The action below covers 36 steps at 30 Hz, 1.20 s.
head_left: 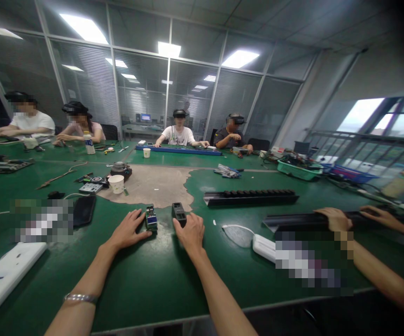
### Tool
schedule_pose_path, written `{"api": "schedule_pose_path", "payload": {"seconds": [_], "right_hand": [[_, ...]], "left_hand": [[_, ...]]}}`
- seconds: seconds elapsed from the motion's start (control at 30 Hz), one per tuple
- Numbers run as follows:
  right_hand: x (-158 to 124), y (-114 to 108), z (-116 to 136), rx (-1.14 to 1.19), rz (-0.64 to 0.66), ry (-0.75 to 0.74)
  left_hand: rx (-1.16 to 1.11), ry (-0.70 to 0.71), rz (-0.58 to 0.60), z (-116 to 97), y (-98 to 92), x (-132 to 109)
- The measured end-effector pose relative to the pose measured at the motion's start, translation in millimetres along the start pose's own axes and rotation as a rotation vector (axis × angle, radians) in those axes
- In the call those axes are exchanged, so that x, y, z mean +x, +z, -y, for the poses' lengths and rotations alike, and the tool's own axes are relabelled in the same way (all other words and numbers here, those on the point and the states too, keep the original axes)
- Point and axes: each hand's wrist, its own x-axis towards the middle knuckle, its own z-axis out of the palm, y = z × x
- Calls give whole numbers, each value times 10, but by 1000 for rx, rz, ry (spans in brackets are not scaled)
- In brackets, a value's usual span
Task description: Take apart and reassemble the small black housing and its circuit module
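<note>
My left hand (129, 229) lies flat on the green table mat (146, 275) with fingers spread, its fingertips touching a small electronic module with a blue part (151, 218). My right hand (190, 232) rests on the mat beside it, fingers extended and touching the near end of a small black rectangular device (178, 213). Neither hand grips anything. A metal bracelet (80, 297) sits on my left wrist.
A paper cup (117, 183) and small tools lie at the left. A long black rail (251, 198) lies beyond my right hand. A co-worker's hands (335, 218) rest on another black rail at the right. A white adapter (264, 246) lies near. Several people sit across the table.
</note>
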Motion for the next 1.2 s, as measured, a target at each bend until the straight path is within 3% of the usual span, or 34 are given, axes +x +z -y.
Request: {"api": "schedule_pose_path", "payload": {"seconds": [0.27,0.73,0.97,1.2], "right_hand": [[-55,43,-35,-69,38,4],[-50,45,-49,-32,-16,-21],[21,-54,326,175,-104,-91],[-52,29,734,231,-39,-112]], "left_hand": [[37,-17,32,-39,-29,1],[96,-5,41,-27,-19,-11],[84,0,18,8,10,-8],[68,-12,21,1,9,-5]]}}
